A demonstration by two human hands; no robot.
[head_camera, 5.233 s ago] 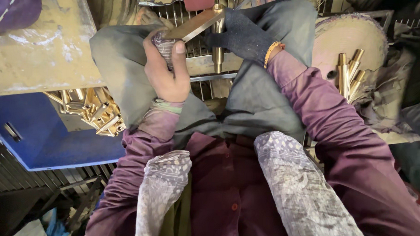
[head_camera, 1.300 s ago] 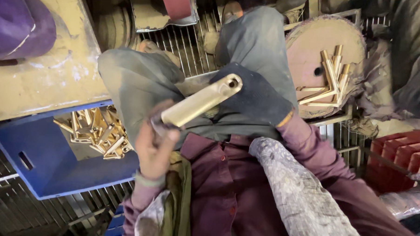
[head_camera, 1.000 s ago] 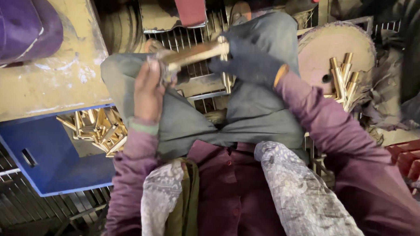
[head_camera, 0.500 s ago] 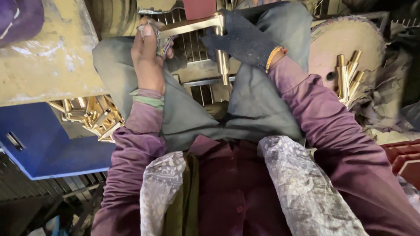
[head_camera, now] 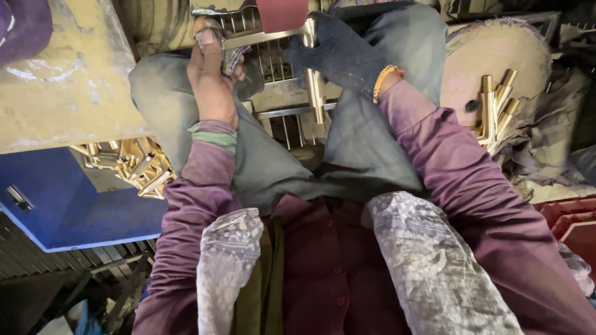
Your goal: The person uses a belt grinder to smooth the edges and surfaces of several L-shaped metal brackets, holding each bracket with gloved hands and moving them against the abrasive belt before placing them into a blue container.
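A brass bar [head_camera: 266, 36] was held across the top of the view, its long axis running roughly level from the left hand [head_camera: 210, 78] toward the right hand [head_camera: 335, 53].

The left hand, bare, was closed around the bar's near end, with a scrap of cloth [head_camera: 234, 53] bunched between the fingers and the metal. The right hand, in a dark knit glove, was closed over the far end, where a second brass length [head_camera: 314, 79] dropped at a right angle toward the lap. How firmly the gloved fingers gripped could not be told.

Just beyond the bar's middle, away from both hands, a red band [head_camera: 280, 7] was seen; whether they touched was not clear.

To the outside of the left forearm, a heap of brass pieces [head_camera: 133, 165] lay beside a blue crate [head_camera: 59, 205]. Well outside the right wrist, more brass rods [head_camera: 495, 105] rested on a round pad [head_camera: 490, 55].

Both hands were equally on the bar.
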